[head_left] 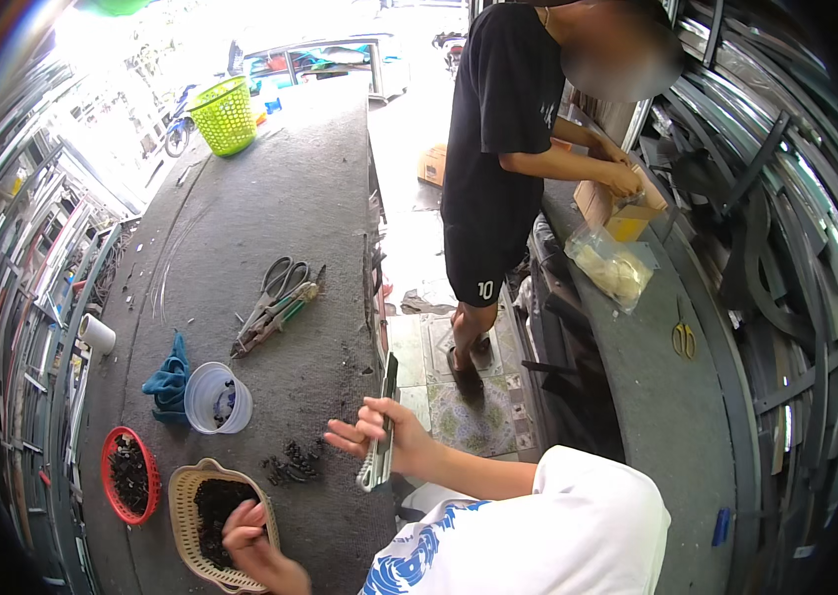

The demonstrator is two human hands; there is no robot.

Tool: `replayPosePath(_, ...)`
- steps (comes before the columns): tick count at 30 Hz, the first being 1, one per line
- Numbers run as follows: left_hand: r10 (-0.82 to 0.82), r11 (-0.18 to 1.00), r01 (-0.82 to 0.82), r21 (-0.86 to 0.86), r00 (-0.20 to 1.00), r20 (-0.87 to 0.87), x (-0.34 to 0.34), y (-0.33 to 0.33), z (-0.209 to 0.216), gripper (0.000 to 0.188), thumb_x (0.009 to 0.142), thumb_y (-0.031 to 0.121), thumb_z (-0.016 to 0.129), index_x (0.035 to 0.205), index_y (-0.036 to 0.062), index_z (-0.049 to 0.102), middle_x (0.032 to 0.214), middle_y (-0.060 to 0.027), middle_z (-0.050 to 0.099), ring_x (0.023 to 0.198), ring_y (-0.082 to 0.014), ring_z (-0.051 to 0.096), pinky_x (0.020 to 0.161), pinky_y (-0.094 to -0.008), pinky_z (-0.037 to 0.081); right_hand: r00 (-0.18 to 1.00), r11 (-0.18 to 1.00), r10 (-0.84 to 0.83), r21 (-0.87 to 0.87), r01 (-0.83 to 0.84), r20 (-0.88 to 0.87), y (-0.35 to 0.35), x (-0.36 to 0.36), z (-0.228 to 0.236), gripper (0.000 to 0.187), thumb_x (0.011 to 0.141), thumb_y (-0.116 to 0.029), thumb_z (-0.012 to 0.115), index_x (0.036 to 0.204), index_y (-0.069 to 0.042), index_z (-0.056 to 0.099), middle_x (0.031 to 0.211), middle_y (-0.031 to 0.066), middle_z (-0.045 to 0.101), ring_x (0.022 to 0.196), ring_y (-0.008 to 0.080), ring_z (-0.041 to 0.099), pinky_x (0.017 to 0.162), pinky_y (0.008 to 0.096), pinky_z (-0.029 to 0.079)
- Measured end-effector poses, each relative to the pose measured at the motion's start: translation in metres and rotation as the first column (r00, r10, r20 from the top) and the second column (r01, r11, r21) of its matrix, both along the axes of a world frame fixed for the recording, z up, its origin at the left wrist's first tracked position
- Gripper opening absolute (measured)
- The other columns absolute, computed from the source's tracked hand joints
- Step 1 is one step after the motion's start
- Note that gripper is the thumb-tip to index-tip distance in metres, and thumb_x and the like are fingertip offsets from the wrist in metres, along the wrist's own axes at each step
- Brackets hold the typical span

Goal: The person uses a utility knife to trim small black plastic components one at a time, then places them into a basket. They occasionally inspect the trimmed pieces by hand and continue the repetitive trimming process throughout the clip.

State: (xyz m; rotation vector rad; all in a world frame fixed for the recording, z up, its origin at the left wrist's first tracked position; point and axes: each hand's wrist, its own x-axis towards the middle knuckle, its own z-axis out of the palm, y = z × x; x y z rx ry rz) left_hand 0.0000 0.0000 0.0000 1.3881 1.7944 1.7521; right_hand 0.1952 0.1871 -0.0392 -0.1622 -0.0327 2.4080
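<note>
My right hand (401, 441) grips a grey-and-silver snap-off utility knife (376, 458), its dark blade end pointing away from me; some of the fingers stretch out to the left. Over a beige woven-look plastic basket (181, 511), my left hand (262, 550) is closed with curled fingers; whatever may be between them is too small to make out. Small black pieces (216, 506) fill the basket's bottom. Between the basket and my right hand, a loose heap of black pieces (293, 463) lies on the grey-covered table (310, 218).
A red basket (108, 476) of black bits, a white tub (218, 399) and a teal cloth (169, 377) stand left. Farther off lie scissors and pliers (275, 307), then a green basket (224, 117). Across the aisle, a person in black (498, 149) handles a cardboard box (598, 203).
</note>
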Motion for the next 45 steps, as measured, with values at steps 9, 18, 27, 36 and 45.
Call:
replayPosePath(9, -0.524, 0.852, 0.449, -0.27, 0.728, -0.443, 0.078, 0.043, -0.031, 0.016, 0.087, 0.001, 0.066, 0.099, 0.0045, 0.056, 0.144, -0.0285, 0.049, 0.14, -0.0434, 0.042, 0.116, -0.0579, 0.028, 0.958, 0.997, 0.062, 0.056, -0.048, -0.281, -0.01, 0.012, 0.007, 0.05, 0.095, -0.017, 0.041, 0.045, -0.016, 0.047, 0.041, 0.0018, 0.047, 0.128, 0.0267, 0.058, 0.122, 0.0624, 0.009)
replayPosePath(18, -0.548, 0.836, 0.418, -0.356, 0.594, -0.59, 0.089, 0.051, -0.026, 0.011, 0.084, 0.012, 0.067, 0.094, 0.0076, 0.068, 0.129, -0.021, 0.061, 0.133, -0.0375, 0.051, 0.113, -0.0547, 0.035, 0.936, 0.999, 0.027, -0.018, -0.035, -0.351, -0.004, 0.017, -0.002, 0.051, 0.098, -0.023, 0.045, 0.048, -0.017, 0.05, 0.043, -0.0001, 0.049, 0.106, 0.0262, 0.069, 0.117, 0.0513, 0.032)
replayPosePath(27, -0.483, 0.869, 0.435, -0.236, 0.646, -0.592, 0.08, 0.055, -0.031, 0.012, 0.081, 0.013, 0.07, 0.092, 0.0104, 0.068, 0.129, -0.0124, 0.063, 0.135, -0.0281, 0.051, 0.112, -0.0451, 0.035, 0.959, 0.994, 0.108, 0.005, -0.11, -0.261, 0.001, 0.028, -0.016, 0.062, 0.105, -0.046, 0.038, 0.05, -0.018, 0.048, 0.044, -0.0036, 0.049, 0.112, 0.032, 0.065, 0.114, 0.052, 0.031)
replayPosePath(36, -0.572, 0.818, 0.503, -0.28, 0.657, -0.491, 0.086, 0.048, -0.035, 0.012, 0.078, 0.01, 0.073, 0.09, 0.0082, 0.068, 0.126, -0.0177, 0.062, 0.126, -0.0323, 0.057, 0.115, -0.0507, 0.031, 0.996, 0.992, 0.079, 0.096, -0.081, 0.031, 0.003, 0.032, 0.006, 0.06, 0.102, -0.049, 0.046, 0.056, -0.012, 0.056, 0.076, 0.006, 0.065, 0.12, 0.0328, 0.06, 0.105, 0.0492, 0.044)
replayPosePath(45, -0.563, 0.815, 0.573, -0.088, 0.744, -0.36, 0.083, 0.051, -0.024, 0.019, 0.081, -0.001, 0.071, 0.099, 0.0042, 0.067, 0.108, -0.0127, 0.071, 0.103, -0.0293, 0.069, 0.099, -0.0447, 0.05, 0.958, 0.969, 0.24, -0.012, -0.245, -0.155, 0.022, 0.039, 0.005, 0.048, 0.102, -0.048, 0.049, 0.073, -0.011, 0.057, 0.061, -0.0032, 0.049, 0.052, 0.0093, 0.041, 0.058, 0.028, 0.038)
